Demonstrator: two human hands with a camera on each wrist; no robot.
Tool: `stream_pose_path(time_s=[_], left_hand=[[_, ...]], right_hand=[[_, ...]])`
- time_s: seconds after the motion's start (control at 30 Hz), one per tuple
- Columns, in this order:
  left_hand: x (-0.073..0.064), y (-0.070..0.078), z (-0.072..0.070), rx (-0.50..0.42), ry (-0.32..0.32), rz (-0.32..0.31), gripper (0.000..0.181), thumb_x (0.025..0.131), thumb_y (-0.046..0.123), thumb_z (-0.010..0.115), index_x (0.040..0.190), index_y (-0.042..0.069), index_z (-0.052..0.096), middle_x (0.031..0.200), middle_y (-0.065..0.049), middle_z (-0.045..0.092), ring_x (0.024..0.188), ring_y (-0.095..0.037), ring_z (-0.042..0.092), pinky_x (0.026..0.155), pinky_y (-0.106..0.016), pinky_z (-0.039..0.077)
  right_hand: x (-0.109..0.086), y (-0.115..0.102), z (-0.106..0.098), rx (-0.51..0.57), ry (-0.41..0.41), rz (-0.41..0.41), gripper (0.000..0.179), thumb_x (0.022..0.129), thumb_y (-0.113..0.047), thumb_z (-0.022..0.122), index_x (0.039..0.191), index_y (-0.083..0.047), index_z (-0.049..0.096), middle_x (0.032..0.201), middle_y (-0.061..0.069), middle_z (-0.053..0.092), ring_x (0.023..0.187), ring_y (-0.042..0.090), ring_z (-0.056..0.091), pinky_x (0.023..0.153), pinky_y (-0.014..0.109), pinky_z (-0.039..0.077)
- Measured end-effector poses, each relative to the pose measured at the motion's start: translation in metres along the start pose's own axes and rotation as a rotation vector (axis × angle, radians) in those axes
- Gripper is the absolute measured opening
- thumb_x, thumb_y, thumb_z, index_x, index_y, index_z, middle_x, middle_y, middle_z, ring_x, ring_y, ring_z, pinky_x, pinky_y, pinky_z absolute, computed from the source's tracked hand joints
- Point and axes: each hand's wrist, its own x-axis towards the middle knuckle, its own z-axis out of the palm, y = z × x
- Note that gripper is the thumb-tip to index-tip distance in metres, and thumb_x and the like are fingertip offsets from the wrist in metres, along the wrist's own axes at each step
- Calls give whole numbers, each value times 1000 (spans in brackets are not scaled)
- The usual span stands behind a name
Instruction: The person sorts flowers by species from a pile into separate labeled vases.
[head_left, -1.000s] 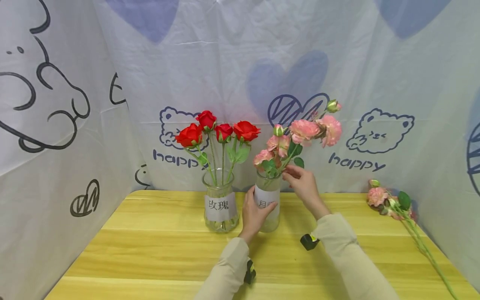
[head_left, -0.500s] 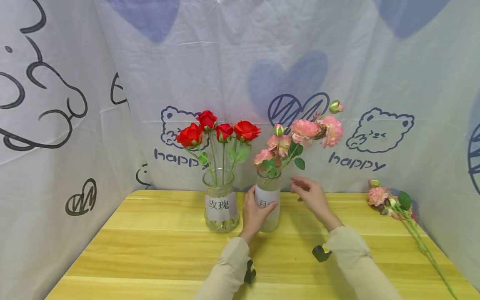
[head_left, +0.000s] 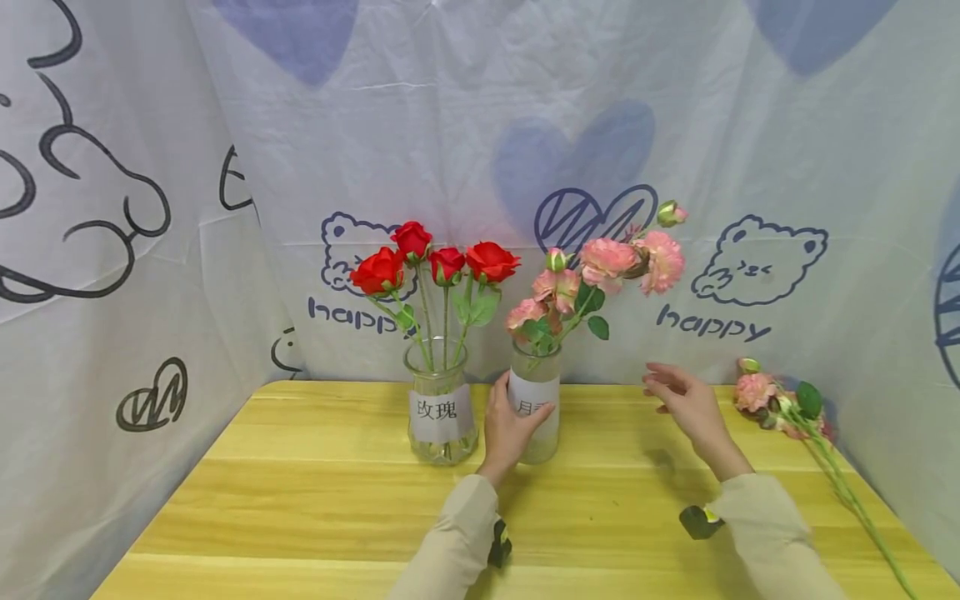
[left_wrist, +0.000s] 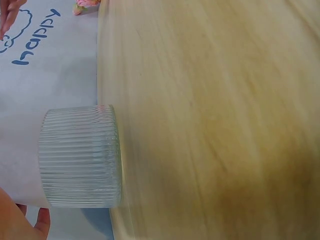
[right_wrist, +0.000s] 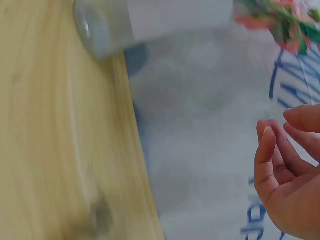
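My left hand grips the body of a tall glass vase with a white paper label. Pink flowers with green leaves and buds stand in it, leaning right. Its ribbed base fills much of the left wrist view, with the fingertips at its lower edge. My right hand hovers over the right side of the table, holding nothing, fingers loosely bent and apart from the thumb. Nearest to it is a loose spray of pink flowers lying on the table, its long stem reaching the front right.
Left of the vase stands a wider glass jar with a white label, holding red roses. The yellow wooden table meets a printed white cloth at the back and sides.
My right hand has left the pink flowers' stems at the vase mouth and moved right, towards the loose spray. The left hand has stayed on the vase.
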Motion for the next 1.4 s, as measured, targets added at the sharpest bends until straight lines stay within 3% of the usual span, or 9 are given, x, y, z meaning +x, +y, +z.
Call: stream_pose_path(time_s=[0.23, 0.33, 0.47, 0.6, 0.87, 1.0, 1.07, 1.23, 1.4], left_hand=[[0, 0, 0, -11, -1, -9, 77, 73, 27, 86, 134, 0, 47, 120, -17, 55, 105, -33, 57, 90, -48, 47], [-1, 0, 0, -13, 3, -2, 77, 73, 27, 86, 134, 0, 47, 120, -17, 55, 105, -33, 57, 89, -48, 48], [0, 0, 0, -12, 9, 6, 76, 73, 26, 86, 134, -1, 47, 119, -17, 56, 104, -33, 57, 88, -48, 48], [0, 0, 0, -11, 9, 11, 76, 73, 26, 86, 133, -1, 48, 119, -18, 56, 103, -33, 58, 88, -47, 49], [1, 0, 1, 0, 5, 9, 76, 72, 26, 86, 133, -1, 48, 117, -18, 57, 102, -32, 58, 87, -47, 49], [0, -2, 2, -1, -2, 10, 76, 72, 27, 86, 133, 0, 48, 116, -17, 56, 102, -32, 57, 87, -47, 49], [1, -2, 2, -3, -4, 5, 76, 73, 27, 86, 133, 0, 48, 117, -17, 56, 103, -32, 57, 88, -47, 48], [1, -1, 2, -2, 0, 9, 76, 72, 25, 86, 133, 0, 48, 117, -17, 56, 103, -32, 57, 88, -47, 48], [1, -1, 3, -8, -5, -1, 76, 72, 24, 86, 134, 0, 48, 118, -18, 56, 104, -33, 57, 89, -47, 48]], right_hand=[[-11, 29, -41, -97, 56, -1, 41, 99, -16, 55, 131, 10, 51, 114, 28, 62, 78, -10, 56, 65, 19, 53], [-16, 42, -60, -117, 89, 17, 43, 99, -19, 56, 129, 12, 52, 100, 6, 70, 76, -11, 56, 63, 18, 53], [-23, 59, -83, -95, 150, 40, 48, 98, -20, 58, 126, 17, 50, 85, -27, 59, 72, -11, 56, 60, 16, 52], [-32, 74, -104, -83, 184, 57, 48, 97, -21, 59, 124, 19, 51, 83, -32, 56, 71, -11, 57, 59, 16, 52], [-42, 118, -132, -67, 194, 144, 45, 97, -30, 58, 125, 6, 57, 82, -29, 58, 72, -12, 55, 61, 16, 52], [-45, 127, -144, -115, 265, 250, 41, 97, -31, 58, 127, -4, 61, 93, -11, 67, 70, -12, 52, 57, 18, 52], [-45, 137, -151, -145, 292, 286, 29, 96, -30, 59, 119, -12, 66, 94, -16, 65, 69, -13, 50, 53, 22, 51], [-47, 150, -162, -222, 275, 353, 27, 98, -27, 56, 120, -14, 67, 112, 3, 69, 99, 20, 60, 68, 38, 52], [-52, 150, -165, -291, 220, 426, 47, 98, -15, 53, 137, 11, 45, 132, 34, 48, 118, 51, 42, 86, 56, 46]])
